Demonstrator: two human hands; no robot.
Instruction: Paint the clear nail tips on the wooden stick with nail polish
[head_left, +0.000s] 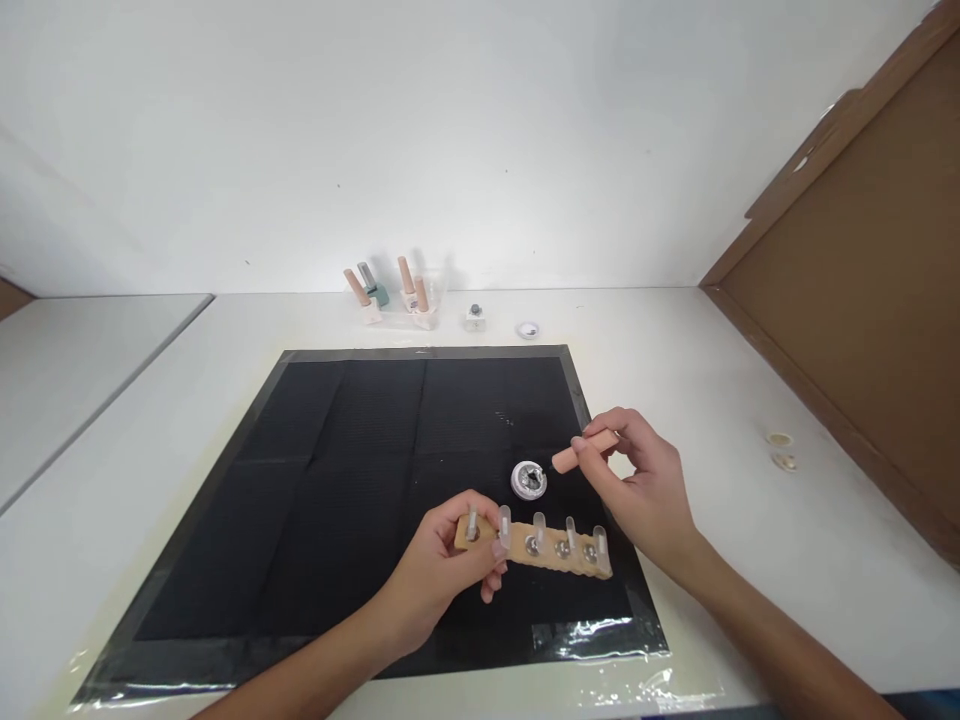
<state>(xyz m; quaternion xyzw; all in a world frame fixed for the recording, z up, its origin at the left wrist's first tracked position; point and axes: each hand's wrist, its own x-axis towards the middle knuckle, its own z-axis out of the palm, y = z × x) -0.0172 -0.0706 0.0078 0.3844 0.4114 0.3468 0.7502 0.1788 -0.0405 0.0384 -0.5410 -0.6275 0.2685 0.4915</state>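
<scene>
My left hand [435, 565] is closed around the left end of a tan nail-tip display stand [566, 567], held above the black mat [352, 520]. Several clear nail tips [539, 530] stand up along it on round silver mounts. My right hand [649, 485] grips a nail polish brush by its peach cap handle [574, 456]. The handle slants down to the left, its brush end directed at a small round jar [517, 488] with shiny silver contents. That jar sits just beyond the stand; whether the bristles touch it is too small to tell.
Several nail polish bottles [418, 300] stand at the back around a clear tray. Right of them are a small clear bottle [475, 318] and a round lid [528, 329]. Two small round pieces [784, 461] lie far right, near a brown cardboard panel [855, 280].
</scene>
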